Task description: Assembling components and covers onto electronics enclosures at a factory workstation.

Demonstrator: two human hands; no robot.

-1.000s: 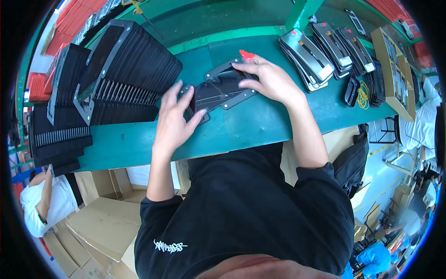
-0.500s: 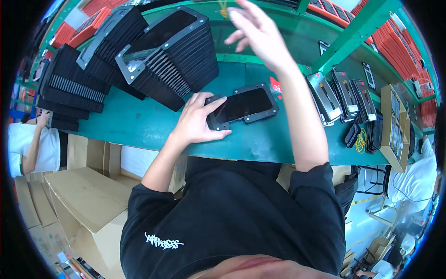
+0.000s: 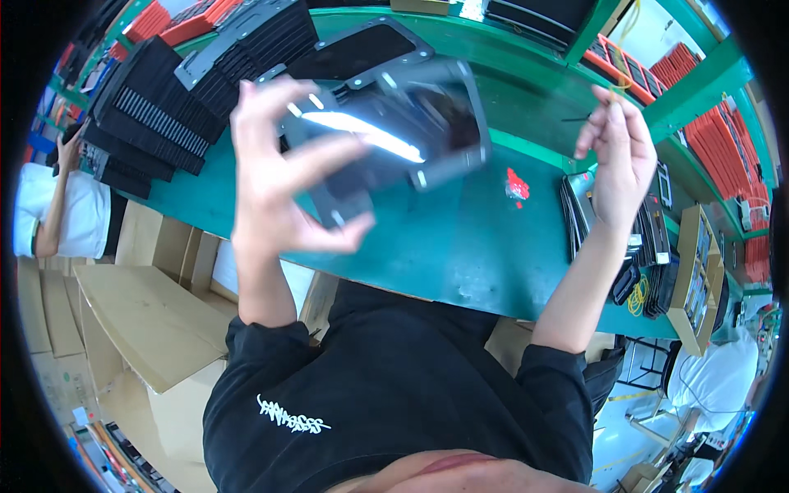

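Note:
My left hand (image 3: 267, 177) grips one end of a black framed panel (image 3: 444, 123) with a glossy dark face and metal corner dots. The panel is raised above the green bench, tilted and smeared by motion, with a bright reflection across it. My right hand (image 3: 625, 164) is raised at the right, its fingertips pinched on a yellow strand (image 3: 626, 49) that runs upward. A thin dark rod (image 3: 575, 120) shows beside those fingers; whether they hold it I cannot tell. Just behind the panel stands a stack of similar black frames (image 3: 366, 49), partly hidden by it.
More black stacks (image 3: 152, 99) line the bench's left side. A small red packet (image 3: 516, 187) lies on the green bench (image 3: 444, 255). At right are dark flat cases (image 3: 579, 209), yellow bands (image 3: 638, 294) and a divided cardboard box (image 3: 697, 271). A green post (image 3: 694, 78) rises there. Co-workers are at both sides.
My left hand has lifted the panel off the bench, toward the left stacks. My right hand has moved right, its spread fingers now pinched on the yellow strand. The view has shifted.

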